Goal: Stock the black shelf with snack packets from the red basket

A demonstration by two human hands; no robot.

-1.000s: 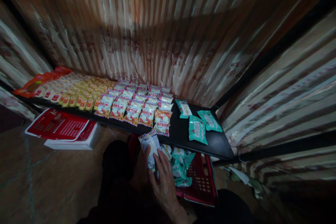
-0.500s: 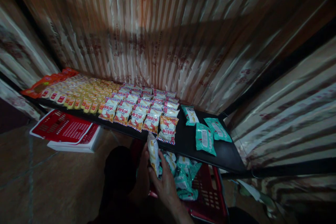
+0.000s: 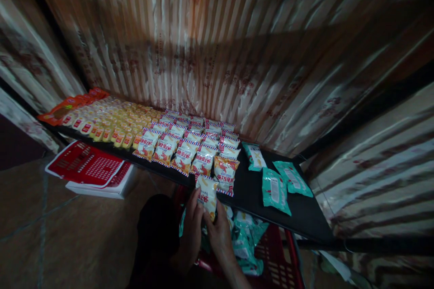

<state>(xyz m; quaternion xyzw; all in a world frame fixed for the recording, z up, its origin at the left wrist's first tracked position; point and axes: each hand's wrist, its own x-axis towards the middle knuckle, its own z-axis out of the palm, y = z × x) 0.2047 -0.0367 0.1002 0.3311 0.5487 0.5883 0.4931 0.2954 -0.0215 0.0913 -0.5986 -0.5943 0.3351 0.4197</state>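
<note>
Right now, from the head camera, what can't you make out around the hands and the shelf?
- Print on the snack packet held by both hands: too small and dim.
- Left hand: its palm side is in shadow against the dark sleeve.
- Right hand: wrist cut off by the bottom edge.
- Red basket: contents partly hidden by the black shelf and the bottom edge.
- Back rows of packets: overlapped, count unclear.

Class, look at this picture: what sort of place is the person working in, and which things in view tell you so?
Probably a small shop's display shelf: snack packets lie in neat rows by kind, red baskets sit on the floor, and both hands hold a packet at the shelf's edge.
</note>
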